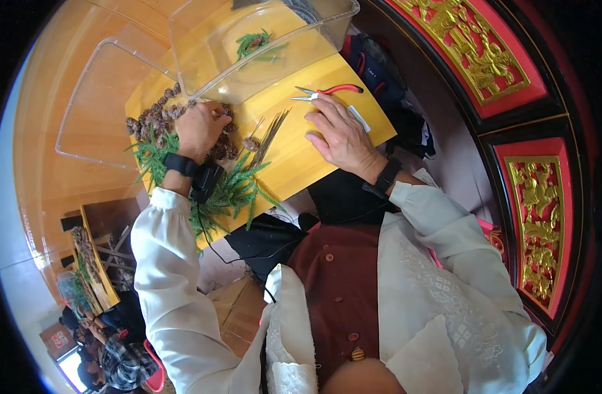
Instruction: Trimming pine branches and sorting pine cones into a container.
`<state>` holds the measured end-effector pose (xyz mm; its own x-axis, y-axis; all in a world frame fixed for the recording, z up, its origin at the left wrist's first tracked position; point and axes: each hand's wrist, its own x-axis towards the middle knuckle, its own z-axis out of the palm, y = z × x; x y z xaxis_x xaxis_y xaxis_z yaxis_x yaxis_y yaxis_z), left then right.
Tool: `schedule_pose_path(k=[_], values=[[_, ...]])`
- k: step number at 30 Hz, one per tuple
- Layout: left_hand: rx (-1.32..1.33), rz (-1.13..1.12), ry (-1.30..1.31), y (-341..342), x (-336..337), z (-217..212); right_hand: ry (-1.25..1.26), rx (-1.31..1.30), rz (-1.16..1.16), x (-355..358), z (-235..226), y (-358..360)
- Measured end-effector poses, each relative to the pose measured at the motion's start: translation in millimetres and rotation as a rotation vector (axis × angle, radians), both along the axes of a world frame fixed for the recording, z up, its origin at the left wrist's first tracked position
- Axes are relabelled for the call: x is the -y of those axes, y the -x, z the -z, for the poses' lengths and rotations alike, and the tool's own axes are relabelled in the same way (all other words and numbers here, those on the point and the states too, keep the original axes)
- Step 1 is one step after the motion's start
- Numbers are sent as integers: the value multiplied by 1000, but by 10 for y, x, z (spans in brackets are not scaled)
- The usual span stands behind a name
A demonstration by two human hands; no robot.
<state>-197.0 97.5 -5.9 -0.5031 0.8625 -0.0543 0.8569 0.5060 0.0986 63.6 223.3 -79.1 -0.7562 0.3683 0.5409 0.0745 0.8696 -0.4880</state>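
Observation:
My left hand (199,129) reaches into a heap of small brown pine cones (157,118). Its fingers are curled together among the cones, and whatever they pinch is hidden. Green artificial pine sprigs (228,194) lie beneath and beside my left wrist. My right hand (340,134) rests on the yellow table with its fingers apart. Just beyond its fingertips lie pliers (337,89) with red handles, and a small white thing touches their jaws. Between my hands are a bundle of thin brown wires (272,134) and a single pine cone (250,144) with a wire on it.
A large clear plastic box (268,72) stands at the far side, and a green sprig with a cone (253,44) shows through it. Its clear lid (90,98) lies at the left. Red and gold carved panels (537,217) line the right. Other people (123,358) sit at the lower left.

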Motion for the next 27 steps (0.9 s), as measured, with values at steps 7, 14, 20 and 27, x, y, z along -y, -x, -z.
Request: schedule_pose_path(k=[7, 14, 20, 27], values=[[129, -46, 0, 159, 15, 31, 5, 9, 10, 4, -19, -7], [936, -198, -164, 235, 225, -85, 6, 20, 8, -8, -7, -25], [1249, -289, -293, 54, 357, -257, 6, 50, -3, 17, -41, -17], [1193, -305, -583, -109, 901, -730, -30, 20, -28, 8, -3, 64]])
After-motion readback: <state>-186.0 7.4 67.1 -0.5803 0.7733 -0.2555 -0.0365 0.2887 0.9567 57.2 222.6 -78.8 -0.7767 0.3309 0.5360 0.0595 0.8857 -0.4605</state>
